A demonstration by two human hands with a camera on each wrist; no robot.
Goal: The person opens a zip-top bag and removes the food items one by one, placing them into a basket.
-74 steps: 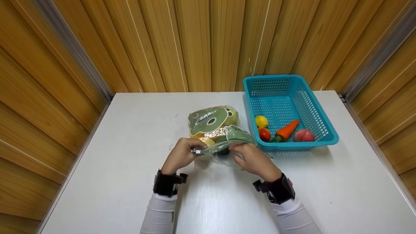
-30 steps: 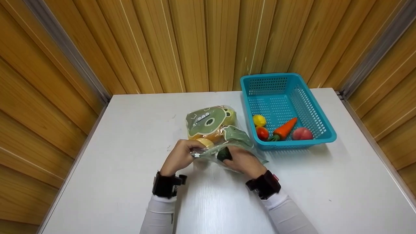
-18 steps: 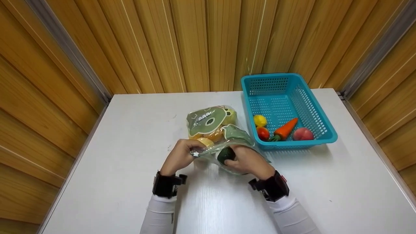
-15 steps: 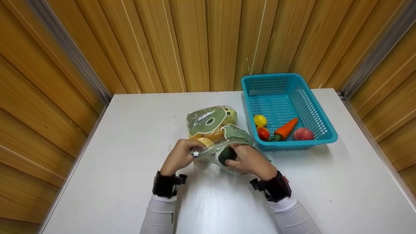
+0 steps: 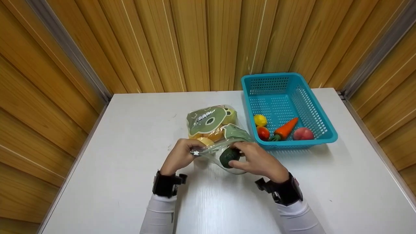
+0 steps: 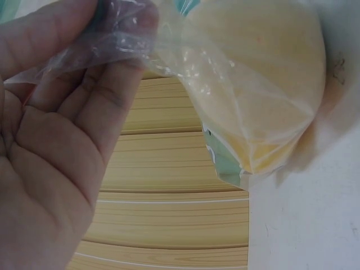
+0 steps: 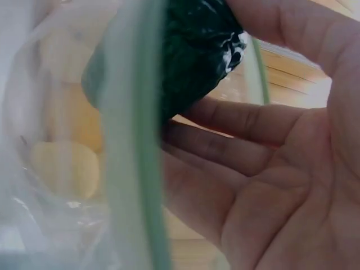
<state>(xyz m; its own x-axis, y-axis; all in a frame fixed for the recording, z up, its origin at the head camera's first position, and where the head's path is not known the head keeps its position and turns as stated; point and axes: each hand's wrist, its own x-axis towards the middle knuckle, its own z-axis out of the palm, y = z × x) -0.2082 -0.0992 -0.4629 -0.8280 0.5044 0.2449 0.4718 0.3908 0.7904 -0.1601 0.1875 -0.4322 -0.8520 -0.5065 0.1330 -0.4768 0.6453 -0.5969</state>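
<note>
In the head view a clear zip bag with a green cartoon print lies mid-table, yellow and orange fruit showing through. My left hand pinches the bag's rim beside its white slider. In the left wrist view, thumb and fingers hold the clear film, and a pale yellow round fruit bulges inside the bag. My right hand grips a dark green avocado at the bag's mouth. The right wrist view shows the avocado between thumb and fingers, partly behind the green zip strip.
Right of the bag stands a blue perforated basket. Inside it are a lemon, a red tomato-like fruit, a carrot and a peach. Wood-patterned panels wall the white table at back and sides.
My right hand, reaching into the bag earlier, has taken hold of the avocado and drawn it slightly right, toward the opening. The left hand keeps its pinch on the rim.
</note>
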